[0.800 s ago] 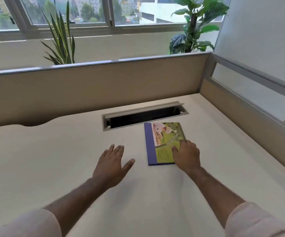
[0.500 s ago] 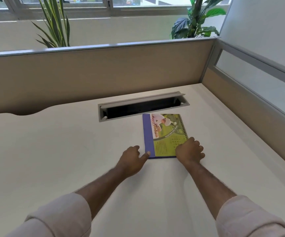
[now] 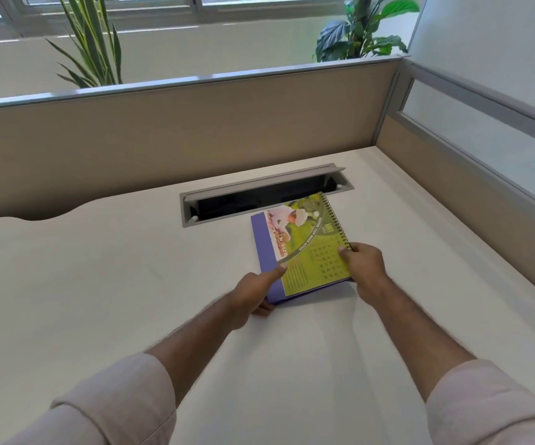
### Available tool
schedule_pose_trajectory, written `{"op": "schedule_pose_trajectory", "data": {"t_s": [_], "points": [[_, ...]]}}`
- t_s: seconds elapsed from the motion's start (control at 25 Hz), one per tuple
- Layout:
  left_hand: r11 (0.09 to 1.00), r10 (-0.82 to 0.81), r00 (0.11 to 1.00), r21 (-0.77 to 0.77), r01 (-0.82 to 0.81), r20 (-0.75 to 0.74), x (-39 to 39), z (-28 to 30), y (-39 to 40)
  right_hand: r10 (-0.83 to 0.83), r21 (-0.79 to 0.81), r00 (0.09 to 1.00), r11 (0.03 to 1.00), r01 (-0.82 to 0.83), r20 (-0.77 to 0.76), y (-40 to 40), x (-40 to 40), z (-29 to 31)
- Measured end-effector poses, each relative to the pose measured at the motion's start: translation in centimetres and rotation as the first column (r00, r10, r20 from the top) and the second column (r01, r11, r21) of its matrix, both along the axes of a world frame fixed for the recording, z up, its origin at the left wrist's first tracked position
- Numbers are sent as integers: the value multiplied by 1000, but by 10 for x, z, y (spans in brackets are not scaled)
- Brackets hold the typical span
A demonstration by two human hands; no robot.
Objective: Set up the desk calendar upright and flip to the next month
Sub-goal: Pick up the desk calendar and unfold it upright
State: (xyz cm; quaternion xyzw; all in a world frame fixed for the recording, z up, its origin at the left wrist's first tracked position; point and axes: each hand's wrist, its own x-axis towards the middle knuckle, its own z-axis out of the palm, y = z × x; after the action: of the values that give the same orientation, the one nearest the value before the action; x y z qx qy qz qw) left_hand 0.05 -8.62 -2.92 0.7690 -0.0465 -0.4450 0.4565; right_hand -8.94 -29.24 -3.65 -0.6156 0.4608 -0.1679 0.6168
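The desk calendar [image 3: 304, 248] is folded shut, with a green picture page, a purple strip on its left and a black spiral binding along its right edge. It is tilted up off the white desk [image 3: 99, 284], its right side raised. My left hand [image 3: 253, 293] grips its near left corner, thumb on top and fingers underneath. My right hand [image 3: 364, 264] holds the near right edge by the spiral, thumb on the page.
An open grey cable slot [image 3: 259, 197] lies just behind the calendar. Beige partition walls [image 3: 195, 130] close the desk at the back and on the right. Two potted plants [image 3: 93, 43] stand beyond the back partition.
My left hand moved right from the bare desk and took the calendar's near left corner. Both hands now grip it, and it has lifted and tilted from lying flat.
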Motion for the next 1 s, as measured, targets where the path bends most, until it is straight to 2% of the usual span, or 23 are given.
{"op": "schedule_pose_trajectory", "data": {"t_s": [0.08, 0.12, 0.2, 0.24, 0.32, 0.36, 0.48, 0.64, 0.76, 0.88, 1.0], "points": [[997, -31, 999, 69, 32, -20, 0, 3, 12, 118, 20, 991, 993, -120, 68, 0, -3, 19], [993, -17, 999, 119, 13, 32, 2, 5, 17, 177, 17, 980, 984, -179, 92, 1, -4, 26], [973, 82, 958, 185, -136, 275, 14, 6, 30, 286, 27, 950, 956, -292, 128, 3, -8, 39], [956, 150, 904, 174, -236, 401, 23, 9, 37, 336, 39, 931, 938, -345, 145, 4, -9, 46], [908, 282, 814, 134, -398, 507, 41, 20, 56, 420, 65, 890, 897, -436, 178, 7, -12, 57], [897, 337, 811, 100, -432, 478, 50, 24, 64, 456, 67, 869, 877, -475, 192, 8, -12, 61], [905, 418, 878, -28, -424, 233, 55, 37, 82, 539, 17, 825, 836, -549, 171, 14, -8, 68], [867, 496, 849, -145, -476, 179, 45, 48, 89, 592, -144, 795, 805, -575, 133, 28, 1, 75], [821, 524, 851, -237, -519, -49, 43, 52, 97, 668, -341, 728, 727, -596, 154, 46, 3, 87], [778, 562, 792, -173, -604, -237, 48, 44, 109, 761, -508, 647, 573, -643, 39, 60, 9, 95], [764, 610, 705, 33, -644, -362, 50, 30, 120, 765, -502, 643, 568, -653, 29, 64, 15, 100]]}}
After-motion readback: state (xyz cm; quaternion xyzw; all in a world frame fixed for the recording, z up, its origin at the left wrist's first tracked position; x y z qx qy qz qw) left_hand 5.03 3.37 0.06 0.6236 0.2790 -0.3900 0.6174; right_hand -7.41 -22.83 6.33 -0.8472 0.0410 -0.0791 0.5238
